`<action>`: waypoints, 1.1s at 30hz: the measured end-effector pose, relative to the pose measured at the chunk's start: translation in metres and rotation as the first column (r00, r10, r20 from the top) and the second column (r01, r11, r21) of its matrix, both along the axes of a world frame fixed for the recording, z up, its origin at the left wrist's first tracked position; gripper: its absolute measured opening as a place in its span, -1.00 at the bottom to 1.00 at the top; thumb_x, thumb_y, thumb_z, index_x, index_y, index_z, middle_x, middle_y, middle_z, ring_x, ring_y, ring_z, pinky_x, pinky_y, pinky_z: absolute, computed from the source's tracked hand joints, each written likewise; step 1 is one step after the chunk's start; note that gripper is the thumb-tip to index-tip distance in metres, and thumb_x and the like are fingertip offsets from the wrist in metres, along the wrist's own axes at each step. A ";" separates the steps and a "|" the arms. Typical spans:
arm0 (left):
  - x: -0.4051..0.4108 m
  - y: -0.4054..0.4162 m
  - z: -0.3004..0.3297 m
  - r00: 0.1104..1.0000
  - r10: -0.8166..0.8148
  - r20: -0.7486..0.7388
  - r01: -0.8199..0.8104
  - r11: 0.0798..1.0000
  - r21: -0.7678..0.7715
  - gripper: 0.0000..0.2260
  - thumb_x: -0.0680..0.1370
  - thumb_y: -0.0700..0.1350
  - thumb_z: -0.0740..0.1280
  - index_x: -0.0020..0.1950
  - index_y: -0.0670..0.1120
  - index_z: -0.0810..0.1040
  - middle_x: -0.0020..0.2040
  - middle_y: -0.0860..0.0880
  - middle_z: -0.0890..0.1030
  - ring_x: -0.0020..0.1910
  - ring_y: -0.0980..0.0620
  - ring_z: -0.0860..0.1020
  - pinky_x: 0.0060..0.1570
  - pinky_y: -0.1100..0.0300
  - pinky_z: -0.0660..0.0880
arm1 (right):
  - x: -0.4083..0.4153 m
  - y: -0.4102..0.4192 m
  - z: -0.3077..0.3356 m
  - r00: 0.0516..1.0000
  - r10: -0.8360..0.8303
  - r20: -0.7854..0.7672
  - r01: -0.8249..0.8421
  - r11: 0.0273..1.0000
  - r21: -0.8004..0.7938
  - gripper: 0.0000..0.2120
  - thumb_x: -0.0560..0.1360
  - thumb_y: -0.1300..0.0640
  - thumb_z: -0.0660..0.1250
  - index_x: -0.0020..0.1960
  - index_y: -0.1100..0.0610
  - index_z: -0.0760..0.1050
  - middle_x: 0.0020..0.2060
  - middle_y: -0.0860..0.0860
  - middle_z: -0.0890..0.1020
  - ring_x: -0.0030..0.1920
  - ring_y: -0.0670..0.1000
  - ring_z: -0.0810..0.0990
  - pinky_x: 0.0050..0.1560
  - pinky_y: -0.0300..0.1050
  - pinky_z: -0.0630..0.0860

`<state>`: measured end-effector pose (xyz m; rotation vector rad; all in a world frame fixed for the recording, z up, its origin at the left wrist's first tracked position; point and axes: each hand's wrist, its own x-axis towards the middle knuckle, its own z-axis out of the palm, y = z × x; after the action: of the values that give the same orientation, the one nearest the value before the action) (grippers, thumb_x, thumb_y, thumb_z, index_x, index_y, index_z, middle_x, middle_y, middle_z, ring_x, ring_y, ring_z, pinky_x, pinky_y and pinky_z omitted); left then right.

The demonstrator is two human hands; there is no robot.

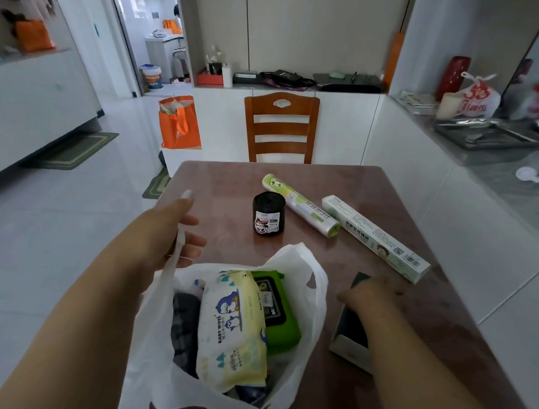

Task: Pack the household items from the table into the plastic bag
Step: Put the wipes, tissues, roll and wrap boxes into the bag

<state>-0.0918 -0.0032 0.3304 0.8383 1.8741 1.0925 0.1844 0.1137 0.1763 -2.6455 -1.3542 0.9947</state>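
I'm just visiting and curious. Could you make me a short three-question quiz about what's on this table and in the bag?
1. True or false: the black roll of bin bags is already inside the white plastic bag.
2. Which hand holds the bag's handle? A) left hand B) right hand
3. Fill in: the right hand rests on a flat dark ____ at the table's near right.

Key
1. False; it stands on the table, beside the clear film roll with green ends and the long white carton.
2. A
3. Box. The yellow-white baby wipes pack and green wipes pack are already bagged.
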 end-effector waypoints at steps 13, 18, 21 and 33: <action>0.002 -0.032 0.001 0.991 0.133 -0.004 -0.132 0.987 0.091 -0.58 0.61 0.20 0.09 0.04 -0.12 0.53 0.02 -0.15 0.59 -0.27 -0.08 0.55 -0.27 0.11 0.53 | -0.019 -0.028 0.108 0.963 0.145 -0.225 0.041 0.752 0.658 -0.06 0.28 -0.08 0.52 0.49 0.05 0.07 0.33 0.20 0.40 0.24 0.24 0.48 0.10 0.11 0.50; -0.010 -0.051 0.011 0.982 0.189 -0.010 -0.187 0.976 0.113 -0.51 0.61 0.22 0.01 0.23 -0.11 0.49 0.16 -0.13 0.51 -0.22 -0.11 0.57 -0.25 0.09 0.48 | -0.060 -0.076 0.210 0.737 0.567 -0.369 0.085 0.463 0.882 -0.13 0.27 -0.09 0.50 0.45 -0.12 0.12 0.30 0.02 0.42 0.17 0.06 0.52 0.14 0.10 0.53; -0.019 -0.063 0.016 0.970 0.239 0.033 -0.242 0.962 0.128 -0.44 0.60 0.27 -0.05 0.25 -0.10 0.49 0.15 -0.08 0.50 -0.28 -0.09 0.55 -0.34 0.14 0.41 | -0.096 -0.108 0.219 0.499 0.799 -0.334 -0.179 0.473 0.863 -0.15 0.25 0.02 0.54 0.41 -0.16 0.17 0.08 -0.18 0.45 -0.01 -0.07 0.54 -0.03 -0.01 0.57; -0.026 -0.081 0.034 0.991 0.098 -0.090 -0.088 0.990 0.106 -0.49 0.59 0.28 -0.03 0.01 -0.06 0.53 -0.04 -0.10 0.59 -0.36 -0.10 0.55 -0.16 0.02 0.56 | -0.163 -0.124 0.140 0.250 0.966 -0.068 -0.807 0.247 0.537 -0.35 0.49 -0.18 0.30 0.49 -0.03 0.19 0.46 -0.03 0.31 0.39 0.04 0.35 0.28 -0.03 0.37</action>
<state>-0.1175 -0.0845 0.3640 0.8810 1.9669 1.2336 0.0216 -0.0100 0.3158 -0.9951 -2.6496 0.9733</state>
